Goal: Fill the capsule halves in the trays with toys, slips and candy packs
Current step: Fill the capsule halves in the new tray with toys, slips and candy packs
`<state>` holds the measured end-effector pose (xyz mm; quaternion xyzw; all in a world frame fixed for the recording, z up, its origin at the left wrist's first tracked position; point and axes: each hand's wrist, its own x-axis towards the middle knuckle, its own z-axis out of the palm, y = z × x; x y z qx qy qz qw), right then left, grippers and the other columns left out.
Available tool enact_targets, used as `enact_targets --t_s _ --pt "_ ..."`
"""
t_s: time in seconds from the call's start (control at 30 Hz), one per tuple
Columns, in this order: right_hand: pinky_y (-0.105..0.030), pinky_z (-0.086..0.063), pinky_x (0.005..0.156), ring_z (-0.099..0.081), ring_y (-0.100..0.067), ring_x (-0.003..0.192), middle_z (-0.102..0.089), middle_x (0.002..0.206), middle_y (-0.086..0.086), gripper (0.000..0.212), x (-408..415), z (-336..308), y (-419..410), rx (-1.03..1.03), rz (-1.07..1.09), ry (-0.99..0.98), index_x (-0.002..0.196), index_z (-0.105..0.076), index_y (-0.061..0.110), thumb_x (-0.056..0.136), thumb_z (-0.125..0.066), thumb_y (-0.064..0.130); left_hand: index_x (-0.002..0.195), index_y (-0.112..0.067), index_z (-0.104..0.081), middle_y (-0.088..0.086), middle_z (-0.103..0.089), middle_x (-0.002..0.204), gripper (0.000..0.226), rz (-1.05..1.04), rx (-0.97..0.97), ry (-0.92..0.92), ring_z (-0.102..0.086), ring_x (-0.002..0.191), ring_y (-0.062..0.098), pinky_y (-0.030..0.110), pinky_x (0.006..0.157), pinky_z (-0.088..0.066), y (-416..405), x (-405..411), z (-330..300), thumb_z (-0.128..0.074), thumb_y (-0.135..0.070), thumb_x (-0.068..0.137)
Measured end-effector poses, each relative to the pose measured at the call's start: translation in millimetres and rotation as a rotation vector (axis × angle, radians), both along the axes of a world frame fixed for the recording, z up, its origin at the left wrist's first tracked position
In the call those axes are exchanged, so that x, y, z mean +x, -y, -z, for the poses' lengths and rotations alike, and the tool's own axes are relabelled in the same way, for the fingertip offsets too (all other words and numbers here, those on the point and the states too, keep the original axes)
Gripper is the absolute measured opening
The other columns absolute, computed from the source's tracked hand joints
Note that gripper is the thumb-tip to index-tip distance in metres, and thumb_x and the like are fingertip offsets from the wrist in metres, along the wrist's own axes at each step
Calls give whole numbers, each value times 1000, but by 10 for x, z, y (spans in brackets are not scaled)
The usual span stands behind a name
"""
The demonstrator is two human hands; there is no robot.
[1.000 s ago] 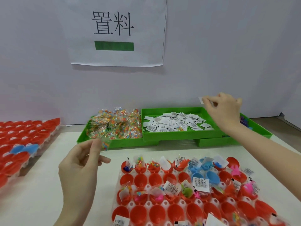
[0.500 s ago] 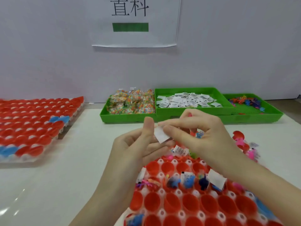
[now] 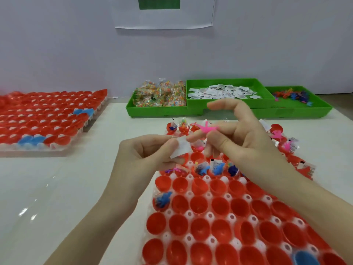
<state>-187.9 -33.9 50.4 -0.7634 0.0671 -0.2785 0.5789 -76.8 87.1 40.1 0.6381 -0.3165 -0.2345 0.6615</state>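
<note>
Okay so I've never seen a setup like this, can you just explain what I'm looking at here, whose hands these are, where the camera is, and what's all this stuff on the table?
There is no machine here: these are a person's two bare hands, filmed by one wide camera worn on the head, looking forward and down.

The left hand pinches a small white paper slip. The right hand holds a pink toy in its grip, the index finger raised.

Below them a clear tray holds red capsule halves; the far rows already contain toys and slips, most near ones look empty. At the back, three green bins: candy packs, slips and toys. To the left lies another tray of capsule halves.
</note>
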Motion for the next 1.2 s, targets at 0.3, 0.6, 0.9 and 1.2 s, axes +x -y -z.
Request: enact_targets --t_s 0.3,0.6,0.9,1.2 --pt "-15 -51 57 -62 -3 54 -62 59 7 20 -52 -99 -44 -95 24 -17 73 -65 23 79 -65 4 72 -20 -76 2 -72 66 16 24 -79 -5 -69 57 15 14 50 -50 -8 -146 -77 -64 -22 61" --pt "-16 -49 52 -58 -3 47 -62 56 10 18 -49 -96 -45 -117 83 -40 78 -67 23 79 -64 5 72 -22 -76 6 -72 69 24 83 -91 -198 -70 60 13 13 50 -50 -47 -122 -60 -66 -26 51" --pt "-13 -43 66 -53 2 62 -55 74 15 9 86 89 -171 -435 189 -127 86 -73 10 82 -65 9 76 -34 -74 -4 -74 75 28 83 7 -9 -70 69 7 13 56 -50 -141 -86 36 -67 -41 50" --pt "-1 -36 63 -49 15 62 -43 62 24 11 133 404 -188 -512 79 -404 84 -72 9 86 -61 11 85 -53 -60 -38 -58 101 36 -91 327 597 -48 102 -20 4 88 -34 -384 9 480 -62 -74 55"
